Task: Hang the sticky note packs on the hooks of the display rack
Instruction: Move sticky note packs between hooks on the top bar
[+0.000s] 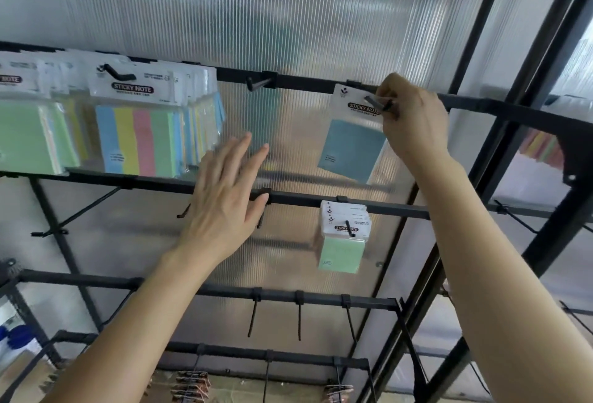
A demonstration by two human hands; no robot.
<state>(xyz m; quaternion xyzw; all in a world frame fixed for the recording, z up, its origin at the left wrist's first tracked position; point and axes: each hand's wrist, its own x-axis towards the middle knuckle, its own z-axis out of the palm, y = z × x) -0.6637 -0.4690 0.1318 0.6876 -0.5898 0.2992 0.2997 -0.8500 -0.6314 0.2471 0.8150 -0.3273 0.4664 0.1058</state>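
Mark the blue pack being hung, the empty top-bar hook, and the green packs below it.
blue pack [351, 149]: head view, on the blue pad face.
empty hook [258, 83]: head view, on its prong.
green packs [341, 253]: head view, on the front green pad.

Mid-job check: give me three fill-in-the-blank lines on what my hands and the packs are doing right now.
The right hand pinches a pack coloured ___.
The left hand is open and holds ___.
The green pack hangs one rail ___ the right hand.
Missing: blue; nothing; below.
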